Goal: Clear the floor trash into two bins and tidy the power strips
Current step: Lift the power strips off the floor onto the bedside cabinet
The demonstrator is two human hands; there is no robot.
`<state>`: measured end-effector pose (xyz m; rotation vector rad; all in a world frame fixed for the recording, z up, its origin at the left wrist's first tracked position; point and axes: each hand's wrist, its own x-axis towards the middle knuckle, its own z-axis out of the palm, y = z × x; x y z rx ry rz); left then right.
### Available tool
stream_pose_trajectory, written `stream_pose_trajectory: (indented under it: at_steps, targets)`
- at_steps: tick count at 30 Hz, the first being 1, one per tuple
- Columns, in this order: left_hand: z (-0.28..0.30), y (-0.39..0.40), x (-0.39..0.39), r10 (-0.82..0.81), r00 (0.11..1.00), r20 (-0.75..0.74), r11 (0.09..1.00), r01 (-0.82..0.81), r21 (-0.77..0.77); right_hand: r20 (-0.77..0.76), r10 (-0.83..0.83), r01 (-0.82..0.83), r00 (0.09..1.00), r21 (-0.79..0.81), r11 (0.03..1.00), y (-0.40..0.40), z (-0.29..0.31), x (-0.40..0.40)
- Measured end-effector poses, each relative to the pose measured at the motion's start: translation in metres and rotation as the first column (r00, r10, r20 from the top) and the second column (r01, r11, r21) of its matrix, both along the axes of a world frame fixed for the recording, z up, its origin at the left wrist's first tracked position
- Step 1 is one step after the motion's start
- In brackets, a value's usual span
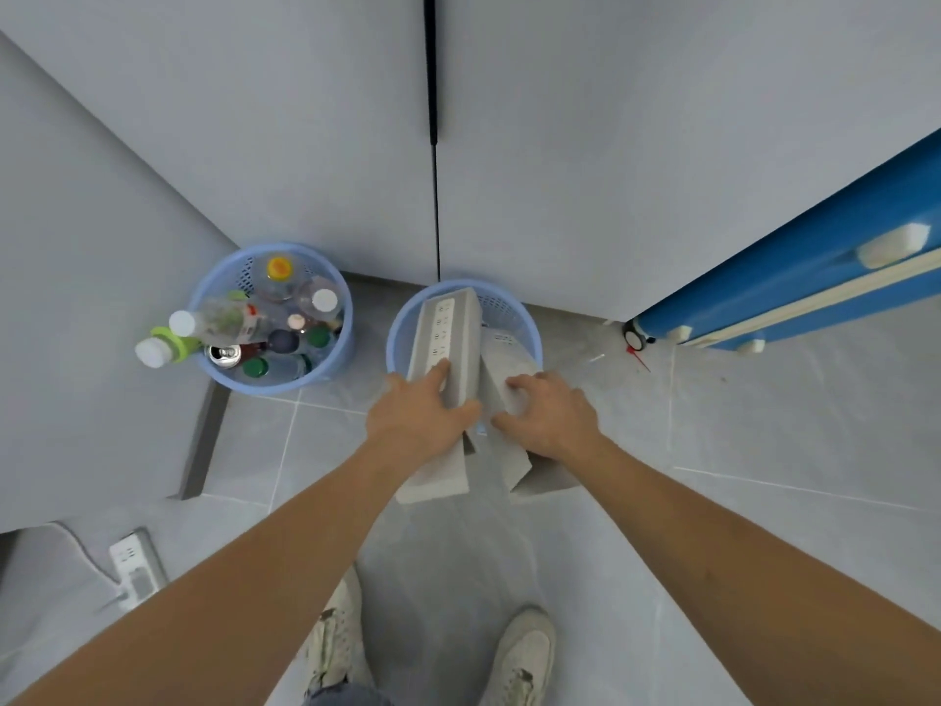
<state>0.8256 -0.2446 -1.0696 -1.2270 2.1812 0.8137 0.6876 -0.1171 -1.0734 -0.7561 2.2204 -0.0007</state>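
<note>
Standing over two blue baskets by the wall, the person reaches both arms fwd. L hand (425,415) grips a long grey box printed w/ power-strip sockets (448,343), fingers on top, thumb curled round its near side; the box's far end sits inside the right-hand bin (519,318) at approx. 12 o'clock from the feet, near end sticking out toward the person. R hand (552,412) clamps a second grey box (501,369) just beside the first, at its 3 o'clock, fingers curled over the top edge; this box also leans into the same bin. Hands are close together but not touching. Left-hand bin (214,372), at approx. 10 o'clock, is full of plastic bottles (224,318) and a drink can (224,354); one bottle w/ green collar (163,346) overhangs the rim at 9 o'clock. A white power strip (135,560) lies on the floor at approx. 8 o'clock, cable attached. Blue wheeled case (794,277) stands at 2 o'clock. Two pale shoes (524,654) show at 6 o'clock on grey tile (764,425).
</note>
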Motion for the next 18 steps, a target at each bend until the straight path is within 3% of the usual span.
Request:
stream_pose_trajectory:
  at_steps: [7, 10, 18]
  targets:
    - [-0.022, -0.006, 0.010, -0.183, 0.980, 0.081, 0.981, 0.188, -0.054, -0.118, 0.162, -0.160, 0.980, 0.028, 0.987, -0.015, -0.023, 0.016]
    - [-0.038, -0.008, 0.010, -0.192, 0.977, 0.088, 0.978, 0.198, -0.069, -0.177, 0.231, -0.230, 0.957, 0.025, 0.973, -0.021, -0.034, 0.022]
    - [-0.049, -0.013, 0.005, -0.210, 0.975, 0.068, 0.975, 0.214, -0.056, -0.146, 0.224, -0.221, 0.964, 0.037, 0.975, -0.031, -0.041, 0.013]
